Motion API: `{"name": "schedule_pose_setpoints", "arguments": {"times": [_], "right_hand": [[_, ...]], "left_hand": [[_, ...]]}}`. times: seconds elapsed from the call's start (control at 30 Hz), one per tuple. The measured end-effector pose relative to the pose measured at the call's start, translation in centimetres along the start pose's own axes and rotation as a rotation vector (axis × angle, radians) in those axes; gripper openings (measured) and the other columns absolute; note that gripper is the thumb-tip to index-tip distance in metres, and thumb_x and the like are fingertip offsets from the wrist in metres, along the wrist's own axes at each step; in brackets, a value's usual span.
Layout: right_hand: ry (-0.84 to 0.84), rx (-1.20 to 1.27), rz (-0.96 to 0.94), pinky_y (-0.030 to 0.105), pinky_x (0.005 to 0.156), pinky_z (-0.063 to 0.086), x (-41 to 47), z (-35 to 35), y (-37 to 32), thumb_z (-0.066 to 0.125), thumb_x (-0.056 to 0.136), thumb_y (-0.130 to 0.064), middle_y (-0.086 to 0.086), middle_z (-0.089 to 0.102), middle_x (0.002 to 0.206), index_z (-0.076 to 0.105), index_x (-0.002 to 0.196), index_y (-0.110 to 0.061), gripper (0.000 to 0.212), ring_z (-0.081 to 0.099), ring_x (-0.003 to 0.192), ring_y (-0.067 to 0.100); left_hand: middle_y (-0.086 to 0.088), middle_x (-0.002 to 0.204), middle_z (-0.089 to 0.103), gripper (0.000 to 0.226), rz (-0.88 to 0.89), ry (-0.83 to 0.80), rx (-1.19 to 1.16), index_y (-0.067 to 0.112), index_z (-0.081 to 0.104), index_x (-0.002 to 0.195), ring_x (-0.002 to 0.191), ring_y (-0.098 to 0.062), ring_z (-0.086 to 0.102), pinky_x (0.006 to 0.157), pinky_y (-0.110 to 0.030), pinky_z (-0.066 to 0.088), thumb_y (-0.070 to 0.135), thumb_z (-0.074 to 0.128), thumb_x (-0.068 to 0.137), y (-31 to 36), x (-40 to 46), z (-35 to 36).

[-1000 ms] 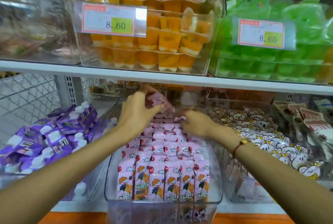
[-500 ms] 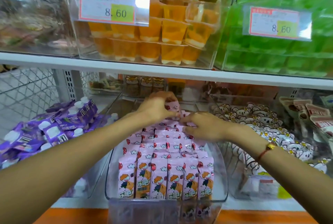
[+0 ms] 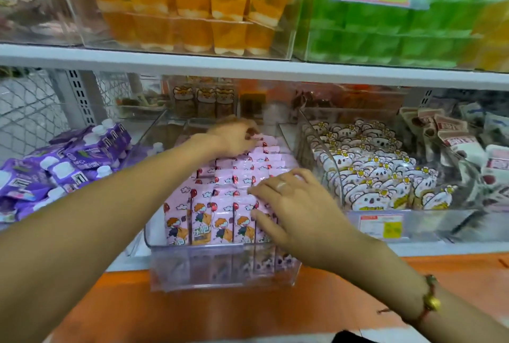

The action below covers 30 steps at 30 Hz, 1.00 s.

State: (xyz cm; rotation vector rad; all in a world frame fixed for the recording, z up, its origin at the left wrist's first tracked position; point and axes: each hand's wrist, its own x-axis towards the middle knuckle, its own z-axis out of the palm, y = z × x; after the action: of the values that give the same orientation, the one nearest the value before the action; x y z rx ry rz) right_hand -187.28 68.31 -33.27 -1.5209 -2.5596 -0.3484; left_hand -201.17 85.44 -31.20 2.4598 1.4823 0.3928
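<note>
A clear plastic bin (image 3: pixel 220 268) on the lower shelf holds several rows of pink snack packs (image 3: pixel 203 213) printed with a cartoon child and balloons. My left hand (image 3: pixel 234 137) reaches to the back of the bin, its fingers curled down onto the rearmost pink packs. My right hand (image 3: pixel 292 205) lies over the front right packs with spread fingers, the thumb against a front pack's face. A ring shows on one finger.
Purple spouted pouches (image 3: pixel 68 160) lie in the bin to the left. White bear-shaped packs (image 3: pixel 371 177) fill the bin to the right. The white shelf (image 3: pixel 248 65) above carries bins of orange jelly cups (image 3: pixel 192 12) and green packs (image 3: pixel 399 25) with 8.60 price tags.
My left hand moved deeper to the bin's back and set the pink pack down among the rows. My right hand drew back toward the front packs. The camera came closer.
</note>
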Motion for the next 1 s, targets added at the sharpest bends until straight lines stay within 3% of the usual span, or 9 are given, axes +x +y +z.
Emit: {"name": "schedule_pose_setpoints", "arguments": {"times": [0.17,0.3,0.4,0.5,0.6,0.67,0.73,0.83,1.0], "right_hand": [[0.026,0.036,-0.001,0.035,0.101,0.024,-0.1,0.4,0.1,0.035,0.097,-0.045,-0.002,0.064,0.121,0.057,0.126,-0.024,0.042,0.055,0.110,0.018],[0.052,0.052,-0.001,0.035,0.102,0.024,-0.1,0.4,0.1,0.037,0.096,-0.043,-0.001,0.065,0.119,0.059,0.123,-0.023,0.040,0.055,0.108,0.018],[0.057,0.067,-0.002,0.035,0.104,0.024,0.0,0.5,0.1,0.036,0.096,-0.044,-0.001,0.064,0.120,0.058,0.125,-0.024,0.041,0.055,0.110,0.018],[0.075,0.079,0.004,0.034,0.106,0.023,0.1,0.5,0.2,0.035,0.096,-0.045,-0.002,0.063,0.122,0.057,0.126,-0.025,0.042,0.054,0.112,0.016],[0.081,0.080,0.005,0.031,0.105,0.020,0.1,0.5,0.2,0.034,0.096,-0.046,-0.005,0.062,0.122,0.056,0.126,-0.026,0.042,0.053,0.111,0.014],[0.074,0.073,0.012,0.029,0.105,0.018,0.1,0.4,0.1,0.032,0.097,-0.047,-0.008,0.060,0.124,0.053,0.129,-0.029,0.042,0.051,0.113,0.012],[0.043,0.051,0.008,0.028,0.104,0.016,0.2,0.1,0.0,0.030,0.098,-0.048,-0.008,0.058,0.128,0.050,0.132,-0.029,0.043,0.049,0.117,0.011],[-0.058,0.022,-0.002,0.032,0.105,0.020,0.7,-0.7,0.2,0.031,0.099,-0.048,-0.004,0.056,0.130,0.047,0.135,-0.025,0.046,0.048,0.120,0.016],[-0.073,0.183,0.094,0.035,0.090,0.047,2.2,-2.5,0.2,0.039,0.099,-0.030,0.002,0.064,0.120,0.061,0.120,-0.021,0.031,0.058,0.110,0.024]], "left_hand": [[-0.001,0.121,0.063,0.031,0.012,-0.012,0.171,0.022,0.063,0.119,0.107,-0.019,0.057,0.083,-0.028,0.043,0.038,0.057,0.093,-0.1,-0.3,0.3],[0.000,0.113,0.065,0.021,0.024,0.107,0.176,0.022,0.066,0.108,0.096,-0.014,0.055,0.077,-0.025,0.042,0.033,0.065,0.089,0.2,-0.4,0.6],[-0.002,0.113,0.063,0.014,0.012,0.163,0.142,0.021,0.064,0.103,0.099,-0.017,0.057,0.078,-0.027,0.044,0.029,0.062,0.091,0.6,-0.5,0.7],[-0.007,0.109,0.065,0.008,-0.064,0.314,-0.196,0.017,0.060,0.099,0.097,-0.023,0.059,0.080,-0.034,0.050,0.024,0.057,0.094,1.3,-0.7,0.0],[-0.014,0.113,0.064,0.018,-0.185,0.439,-0.591,0.008,0.060,0.110,0.104,-0.030,0.060,0.086,-0.037,0.051,0.017,0.052,0.098,2.1,-1.4,-1.2],[-0.015,0.117,0.063,0.023,-0.248,0.521,-0.916,0.004,0.059,0.117,0.106,-0.029,0.060,0.076,-0.027,0.051,0.015,0.050,0.099,2.6,-2.6,-1.8],[-0.011,0.113,0.062,0.026,-0.298,0.596,-1.154,0.007,0.056,0.121,0.094,-0.019,0.063,0.059,-0.015,0.052,0.018,0.052,0.098,3.0,-4.7,-2.2],[-0.009,0.111,0.063,0.022,-0.318,0.737,-1.227,0.009,0.053,0.119,0.097,-0.018,0.062,0.073,-0.019,0.055,0.017,0.051,0.098,2.9,-8.3,-2.4],[-0.002,0.099,0.067,0.008,-0.237,0.834,-1.176,0.025,0.055,0.094,0.089,-0.012,0.064,0.081,-0.028,0.052,0.018,0.053,0.097,3.0,-14.2,-1.9]]}}
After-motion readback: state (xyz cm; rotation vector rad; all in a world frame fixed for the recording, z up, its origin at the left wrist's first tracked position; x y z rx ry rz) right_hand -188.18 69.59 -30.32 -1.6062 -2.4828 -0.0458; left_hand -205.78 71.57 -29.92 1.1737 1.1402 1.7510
